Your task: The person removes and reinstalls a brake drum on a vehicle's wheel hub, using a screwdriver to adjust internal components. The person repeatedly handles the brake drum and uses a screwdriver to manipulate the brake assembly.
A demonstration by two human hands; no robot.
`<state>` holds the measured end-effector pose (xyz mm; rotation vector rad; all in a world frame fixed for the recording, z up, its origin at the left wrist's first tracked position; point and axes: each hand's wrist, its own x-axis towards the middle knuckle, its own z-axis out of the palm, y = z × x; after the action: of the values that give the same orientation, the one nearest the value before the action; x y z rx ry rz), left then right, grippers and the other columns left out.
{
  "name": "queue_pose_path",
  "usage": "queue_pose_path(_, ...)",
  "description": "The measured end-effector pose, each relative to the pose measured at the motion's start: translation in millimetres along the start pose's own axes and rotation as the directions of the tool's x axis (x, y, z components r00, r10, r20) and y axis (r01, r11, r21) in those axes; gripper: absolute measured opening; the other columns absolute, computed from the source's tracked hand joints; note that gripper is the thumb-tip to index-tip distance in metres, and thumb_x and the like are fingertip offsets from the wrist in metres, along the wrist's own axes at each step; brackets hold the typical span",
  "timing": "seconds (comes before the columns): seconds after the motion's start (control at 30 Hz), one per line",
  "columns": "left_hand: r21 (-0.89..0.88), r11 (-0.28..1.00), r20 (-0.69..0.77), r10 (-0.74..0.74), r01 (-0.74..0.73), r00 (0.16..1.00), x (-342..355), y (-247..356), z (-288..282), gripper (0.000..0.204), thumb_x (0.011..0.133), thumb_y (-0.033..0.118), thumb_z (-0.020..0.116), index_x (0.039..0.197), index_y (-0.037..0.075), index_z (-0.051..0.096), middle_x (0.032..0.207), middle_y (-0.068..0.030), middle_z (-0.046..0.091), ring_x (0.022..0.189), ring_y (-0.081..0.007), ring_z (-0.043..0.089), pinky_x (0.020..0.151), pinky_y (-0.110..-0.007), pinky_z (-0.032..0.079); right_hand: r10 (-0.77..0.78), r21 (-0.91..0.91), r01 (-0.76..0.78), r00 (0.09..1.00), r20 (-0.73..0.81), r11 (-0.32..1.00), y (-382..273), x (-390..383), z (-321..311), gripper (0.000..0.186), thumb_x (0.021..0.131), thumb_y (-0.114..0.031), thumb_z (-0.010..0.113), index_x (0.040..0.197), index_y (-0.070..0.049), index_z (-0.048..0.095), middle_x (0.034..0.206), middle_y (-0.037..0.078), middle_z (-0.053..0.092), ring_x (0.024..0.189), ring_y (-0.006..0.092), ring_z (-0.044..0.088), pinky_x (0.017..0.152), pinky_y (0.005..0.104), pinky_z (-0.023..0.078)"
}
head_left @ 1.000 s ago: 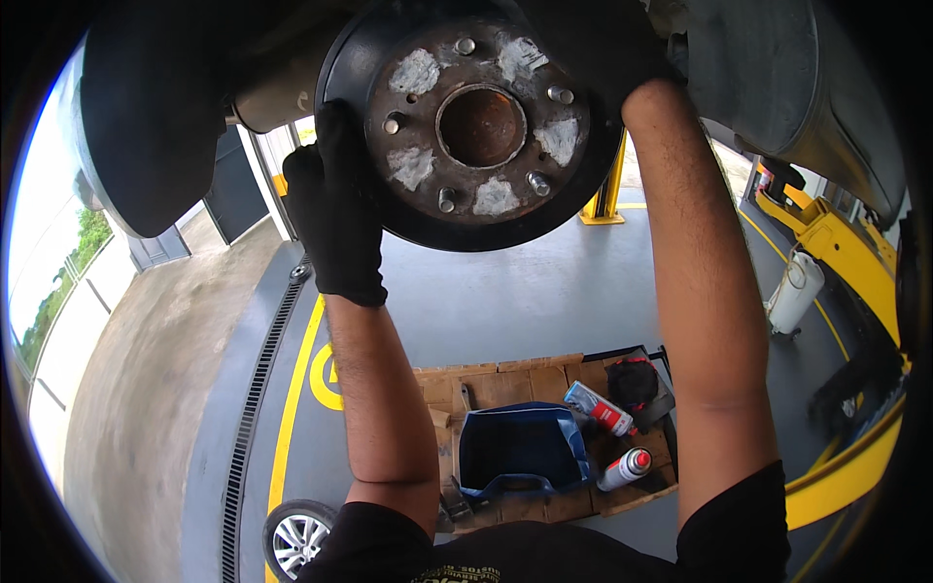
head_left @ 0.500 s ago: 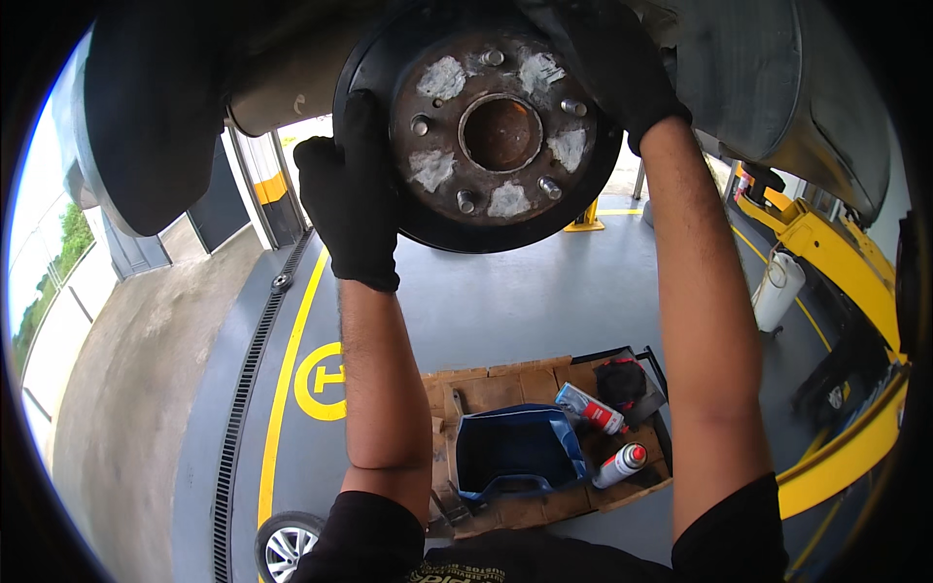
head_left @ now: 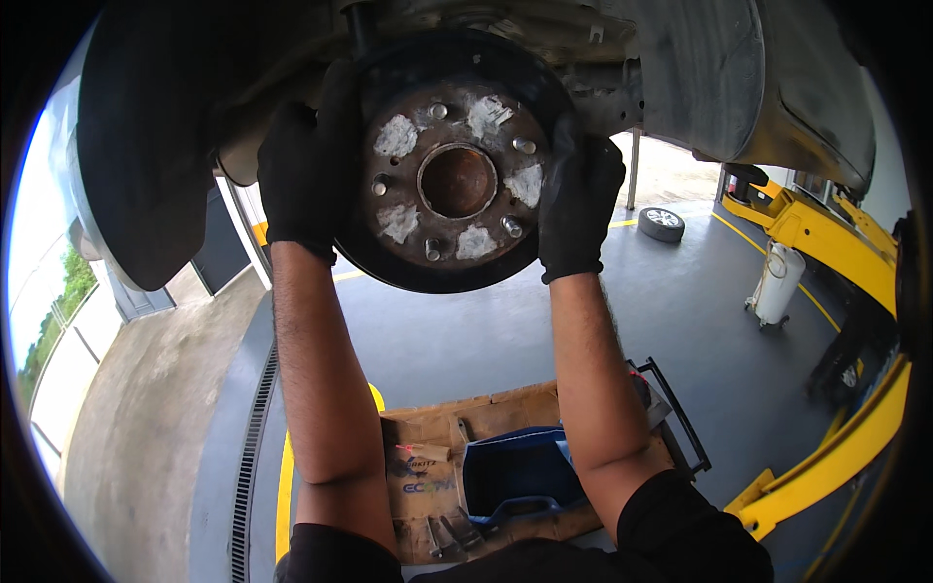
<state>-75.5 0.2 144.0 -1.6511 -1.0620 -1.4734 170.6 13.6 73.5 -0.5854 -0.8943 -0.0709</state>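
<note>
A rusty wheel hub [head_left: 457, 121] with a central bore, protruding studs and several whitish patches sits high in the middle, ringed by a black round plate [head_left: 476, 279]. My left hand [head_left: 309, 170], in a black glove, is closed round the plate's left edge, its fingertips partly hidden. On the opposite edge my right hand [head_left: 578, 194], also gloved in black, grips with bent fingers; part of its thumb is hard to make out against the plate.
The raised car's dark underside [head_left: 700, 78] fills the top. Below me a cardboard-covered cart [head_left: 418, 496] holds a blue open container [head_left: 510, 476] and hand tools [head_left: 447, 534]. Yellow lift arms [head_left: 826, 243], a white wheeled tank [head_left: 777, 287] and a loose wheel [head_left: 661, 223] stand right.
The view has shifted. My right hand has come down from the plate's upper right to its right side, and my left hand has moved up along the left edge.
</note>
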Motion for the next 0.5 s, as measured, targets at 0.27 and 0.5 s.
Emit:
queue_pose_path(0.27, 0.216, 0.931, -0.052, 0.311, -0.293, 0.949, 3, -13, 1, 0.05, 0.1, 0.016, 0.064, 0.15, 0.021, 0.059, 0.123, -0.0237, 0.07, 0.111, -0.0433, 0.072, 0.091, -0.049, 0.06, -0.022, -0.023, 0.027, 0.985, 0.172, 0.999, 17, 0, -16, 0.051, 0.105, -0.041, 0.068, 0.122, 0.006, 0.064, 0.119, 0.023, 0.068, 0.109, 0.0346, 0.066, 0.09, 0.044, 0.051)
queue_pose_path(0.5, -0.143, 0.97, -0.376, 0.129, -0.195, 0.918, -43, -19, -109, 0.051, 0.115, 0.039, 0.038, 0.14, 0.004, 0.064, 0.133, -0.0193, 0.072, 0.118, -0.031, 0.074, 0.099, -0.041, 0.061, -0.326, -0.008, 0.348, 0.884, 0.335, 0.937, -8, 22, -95, 0.038, 0.108, -0.015, 0.055, 0.145, -0.004, 0.06, 0.147, 0.021, 0.061, 0.136, 0.0344, 0.061, 0.11, 0.0419, 0.054)
